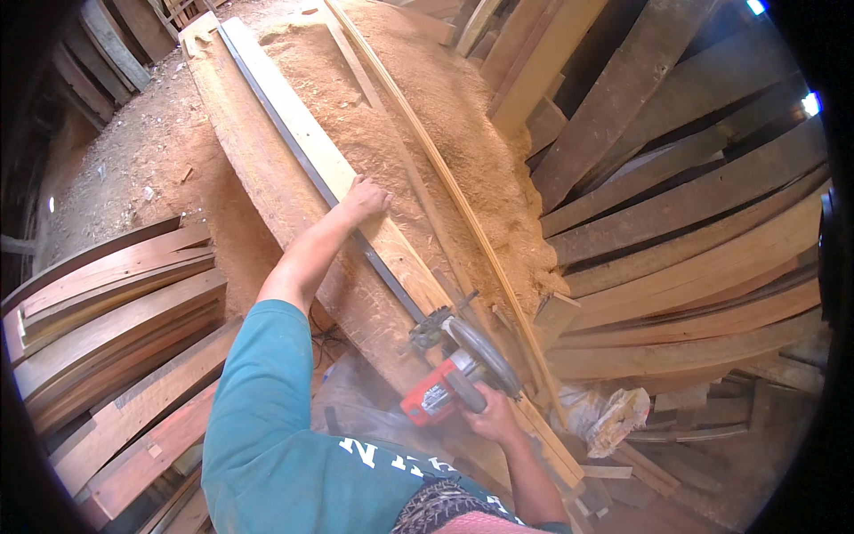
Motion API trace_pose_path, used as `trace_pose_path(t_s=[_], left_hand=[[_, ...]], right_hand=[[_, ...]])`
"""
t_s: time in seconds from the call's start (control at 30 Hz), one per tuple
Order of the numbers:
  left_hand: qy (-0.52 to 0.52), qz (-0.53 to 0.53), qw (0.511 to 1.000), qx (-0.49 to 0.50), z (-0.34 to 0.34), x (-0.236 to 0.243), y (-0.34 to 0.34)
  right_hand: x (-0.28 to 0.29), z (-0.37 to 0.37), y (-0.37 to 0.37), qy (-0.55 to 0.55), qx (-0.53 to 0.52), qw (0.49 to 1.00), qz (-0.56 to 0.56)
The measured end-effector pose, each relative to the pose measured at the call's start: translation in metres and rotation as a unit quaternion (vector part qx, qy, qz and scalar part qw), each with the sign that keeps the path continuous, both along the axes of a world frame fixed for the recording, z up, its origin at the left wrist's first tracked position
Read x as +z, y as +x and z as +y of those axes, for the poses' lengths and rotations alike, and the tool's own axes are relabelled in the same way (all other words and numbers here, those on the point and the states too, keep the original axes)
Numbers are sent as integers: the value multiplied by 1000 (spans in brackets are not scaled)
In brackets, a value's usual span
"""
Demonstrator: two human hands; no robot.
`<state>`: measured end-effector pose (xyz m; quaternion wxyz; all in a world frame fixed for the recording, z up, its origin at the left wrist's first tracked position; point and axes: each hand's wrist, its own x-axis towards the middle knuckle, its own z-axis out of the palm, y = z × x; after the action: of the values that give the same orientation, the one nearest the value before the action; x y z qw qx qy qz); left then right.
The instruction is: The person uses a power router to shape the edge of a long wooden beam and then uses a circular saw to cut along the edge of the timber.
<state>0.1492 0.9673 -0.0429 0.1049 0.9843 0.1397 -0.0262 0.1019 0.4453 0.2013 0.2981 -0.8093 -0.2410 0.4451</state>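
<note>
A pale wooden board [405,252] lies lengthwise on a wide, dusty plank [253,147]. Along the board's left side runs a dark straight bar [289,140]. My left arm reaches across, and my left hand [366,199] presses on the board with its fingers curled over the top. Lower down, my right hand [492,415] is closed round the handle of a red and grey circular saw [433,396]. The saw sits on the near part of the board, at the near end of the bar. Its blade's contact with the wood is hidden.
Sawdust [471,133] is heaped beyond the board, with a long thin strip of wood [436,165] lying across it. Stacked planks [116,329] stand at the left, more leaning boards [685,231] at the right. A crumpled plastic bag [614,423] lies right of the saw.
</note>
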Motion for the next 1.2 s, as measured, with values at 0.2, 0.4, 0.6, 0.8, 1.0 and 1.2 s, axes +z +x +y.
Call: trace_pose_path(t_s=[0.2,0.4,0.6,0.8,1.0,1.2], left_hand=[[-12,24,1000,1,12,2,-4],[23,26,999,-17,23,2,0],[-2,-60,998,-17,11,6,-13],[-13,-74,997,-17,-1,41,-13],[-57,-201,975,75,-52,101,-48],[-402,36,885,233,-186,136,-171]], right_hand=[[0,8,4,29,5,1000,-10],[3,18,3,65,6,997,-29],[10,22,8,50,11,999,10],[22,39,13,56,18,998,24],[21,52,15,81,20,996,24],[12,79,16,106,22,993,38]])
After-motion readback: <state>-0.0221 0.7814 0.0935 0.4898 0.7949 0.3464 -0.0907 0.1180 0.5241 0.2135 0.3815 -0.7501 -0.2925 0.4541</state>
